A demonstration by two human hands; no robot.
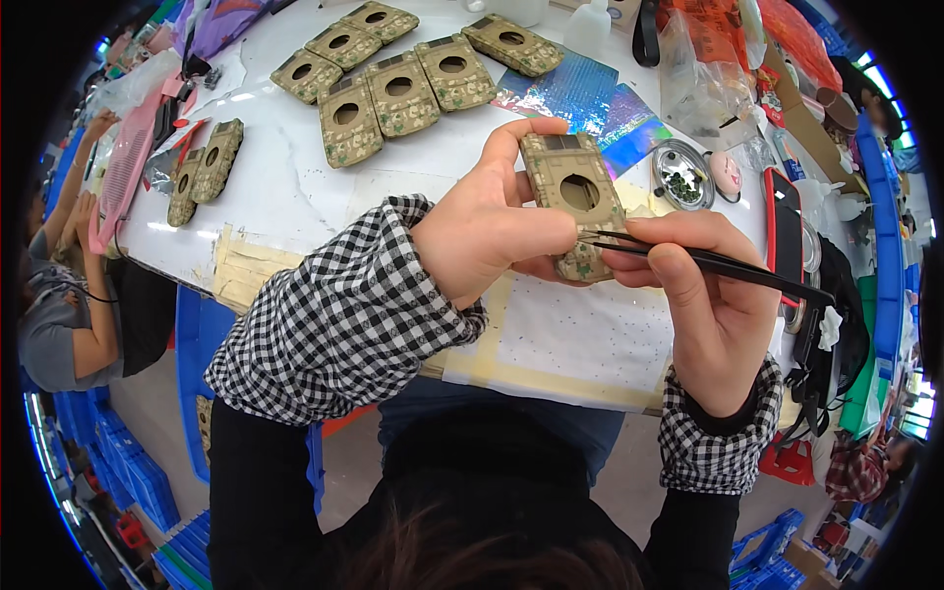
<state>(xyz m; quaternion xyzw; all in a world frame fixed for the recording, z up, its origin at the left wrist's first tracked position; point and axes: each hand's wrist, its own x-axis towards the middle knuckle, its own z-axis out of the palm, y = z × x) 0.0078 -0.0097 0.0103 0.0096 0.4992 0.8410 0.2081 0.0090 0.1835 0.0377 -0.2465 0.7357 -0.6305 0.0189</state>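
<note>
Over tbl (280,182), L hand (482,221) gripped camo hull (565,162), thumb hiding pt. R hand (713,315) pinched blk tweezers (728,264). Dish (678,150) sat nearby.

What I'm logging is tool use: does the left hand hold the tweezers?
No, the right hand holds the black tweezers; the left hand grips a camouflage-patterned part.

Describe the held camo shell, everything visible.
The camo shell is boxy, blotched tan and green, apparently painted plastic, with a round hole in its top and dark patches at the far end. The left grip holds it top-up off the table, thumb across its top; black tweezers in the right grip reach its near part, contact unclear.
</note>
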